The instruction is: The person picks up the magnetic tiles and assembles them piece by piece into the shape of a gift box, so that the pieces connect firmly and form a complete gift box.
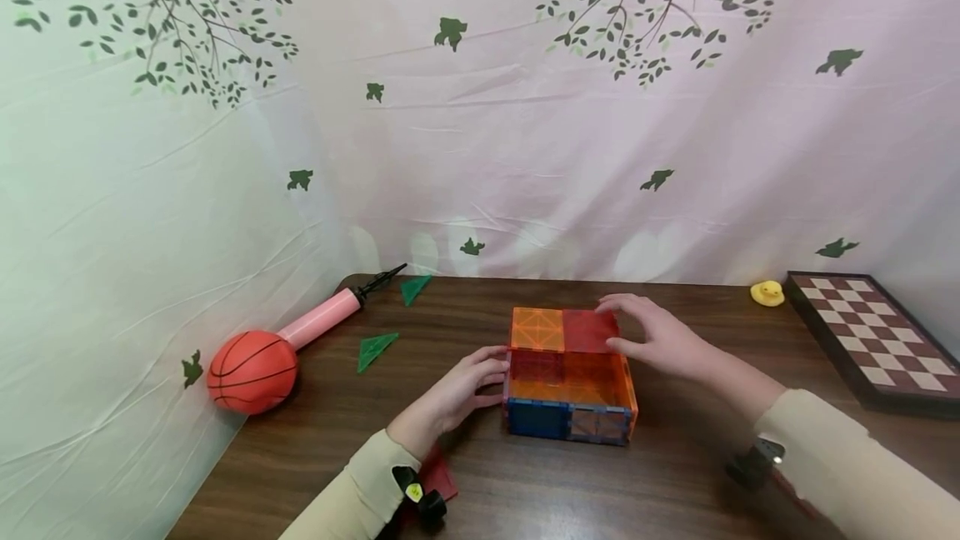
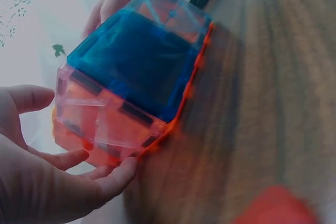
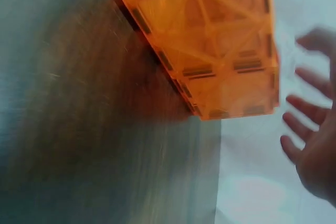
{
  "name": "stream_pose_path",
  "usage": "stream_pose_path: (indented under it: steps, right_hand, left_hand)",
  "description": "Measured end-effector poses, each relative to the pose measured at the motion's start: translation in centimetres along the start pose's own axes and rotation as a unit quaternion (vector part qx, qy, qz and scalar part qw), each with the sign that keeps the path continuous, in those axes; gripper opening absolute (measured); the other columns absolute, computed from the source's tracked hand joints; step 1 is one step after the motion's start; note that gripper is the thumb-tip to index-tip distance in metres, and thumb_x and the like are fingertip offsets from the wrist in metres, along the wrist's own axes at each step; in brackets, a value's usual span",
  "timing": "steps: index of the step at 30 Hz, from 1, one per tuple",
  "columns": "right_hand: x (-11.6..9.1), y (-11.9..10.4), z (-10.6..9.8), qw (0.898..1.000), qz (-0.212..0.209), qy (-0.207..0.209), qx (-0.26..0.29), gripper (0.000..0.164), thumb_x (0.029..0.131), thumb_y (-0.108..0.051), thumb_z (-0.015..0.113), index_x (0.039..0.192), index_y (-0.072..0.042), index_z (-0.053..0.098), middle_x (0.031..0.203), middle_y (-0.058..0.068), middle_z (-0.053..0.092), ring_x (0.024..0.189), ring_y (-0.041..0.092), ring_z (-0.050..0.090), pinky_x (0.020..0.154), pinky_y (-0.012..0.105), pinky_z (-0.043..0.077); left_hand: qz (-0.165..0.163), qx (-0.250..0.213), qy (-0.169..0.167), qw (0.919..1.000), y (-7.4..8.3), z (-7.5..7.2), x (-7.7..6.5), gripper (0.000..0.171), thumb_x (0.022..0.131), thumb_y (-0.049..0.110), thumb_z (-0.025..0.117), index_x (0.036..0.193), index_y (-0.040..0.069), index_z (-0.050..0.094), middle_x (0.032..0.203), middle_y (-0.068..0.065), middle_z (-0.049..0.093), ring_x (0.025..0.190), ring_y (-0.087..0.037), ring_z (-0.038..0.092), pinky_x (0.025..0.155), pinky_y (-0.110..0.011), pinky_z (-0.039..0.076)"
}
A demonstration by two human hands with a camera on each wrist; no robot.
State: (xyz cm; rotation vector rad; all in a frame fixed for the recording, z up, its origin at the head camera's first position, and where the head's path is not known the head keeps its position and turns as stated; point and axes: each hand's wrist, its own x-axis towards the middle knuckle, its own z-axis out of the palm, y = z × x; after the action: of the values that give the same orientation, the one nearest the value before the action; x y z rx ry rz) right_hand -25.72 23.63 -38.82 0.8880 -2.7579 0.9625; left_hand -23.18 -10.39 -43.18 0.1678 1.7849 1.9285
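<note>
A low box of translucent magnetic tiles (image 1: pixel 570 415) stands on the table, with blue tiles in front and orange ones at the right side. An orange tile (image 1: pixel 537 329) and a red tile (image 1: pixel 590 331) cover its back half; the front half is uncovered. My left hand (image 1: pixel 467 386) touches the left wall with loosely bent fingers, beside a pink tile (image 2: pixel 100 111). Over the red tile's right edge is my right hand (image 1: pixel 660 336), thumb and fingers spread. In the right wrist view, that hand's fingers (image 3: pixel 310 111) stand apart from the orange side wall (image 3: pixel 226 40).
Two green triangular tiles (image 1: pixel 377 350) lie left of the box. Farther left are a toy basketball (image 1: pixel 252 372) and a pink hand pump (image 1: pixel 321 319). Red tiles (image 1: pixel 440 477) lie under my left wrist. A rubber duck (image 1: pixel 767 293) and a checkerboard (image 1: pixel 873 332) sit at the right.
</note>
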Motion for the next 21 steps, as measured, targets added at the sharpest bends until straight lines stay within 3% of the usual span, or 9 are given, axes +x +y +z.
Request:
stream_pose_path:
  steps: [3, 9, 16, 21]
  right_hand:
    - [-2.2, -0.4, -1.0, 0.999, 0.041, 0.027, 0.002, 0.041, 0.097, -0.024, 0.072, 0.134, -0.009, 0.059, 0.137, 0.015, 0.058, 0.129, 0.042, 0.050, 0.101, 0.067, 0.040]
    - [-8.1, -0.5, -2.7, 0.988, 0.147, 0.041, -0.023, 0.044, 0.100, -0.031, 0.069, 0.135, -0.008, 0.057, 0.136, 0.020, 0.059, 0.125, 0.046, 0.052, 0.096, 0.067, 0.043]
    - [-14.4, 2.6, -3.6, 0.954, 0.292, -0.005, -0.070, 0.064, 0.098, -0.047, 0.066, 0.136, 0.002, 0.052, 0.133, 0.037, 0.053, 0.117, 0.056, 0.051, 0.084, 0.067, 0.046]
    - [-17.2, 4.3, -3.2, 0.936, 0.340, -0.042, -0.083, 0.085, 0.090, -0.059, 0.070, 0.134, 0.010, 0.050, 0.127, 0.042, 0.051, 0.111, 0.056, 0.052, 0.083, 0.067, 0.047]
  left_hand:
    - [-0.003, 0.007, 0.012, 0.9999, 0.7, -0.2, 0.8, 0.059, 0.103, 0.028, 0.057, 0.151, 0.000, 0.040, 0.145, -0.022, 0.050, 0.128, -0.038, 0.049, 0.108, -0.053, 0.042]
    - [-0.004, 0.016, 0.037, 0.9992, 2.2, -1.0, 3.7, 0.061, 0.103, 0.031, 0.056, 0.155, 0.004, 0.038, 0.149, -0.020, 0.044, 0.131, -0.039, 0.045, 0.110, -0.055, 0.038]
    - [-0.017, 0.015, 0.029, 0.9993, 2.3, -1.5, 5.9, 0.062, 0.102, 0.036, 0.058, 0.157, 0.015, 0.039, 0.151, -0.015, 0.045, 0.135, -0.038, 0.043, 0.110, -0.056, 0.038]
    - [-0.015, 0.018, 0.018, 0.9995, 2.0, -1.3, 6.5, 0.059, 0.102, 0.034, 0.059, 0.154, 0.013, 0.043, 0.145, -0.014, 0.052, 0.129, -0.033, 0.050, 0.107, -0.055, 0.041]
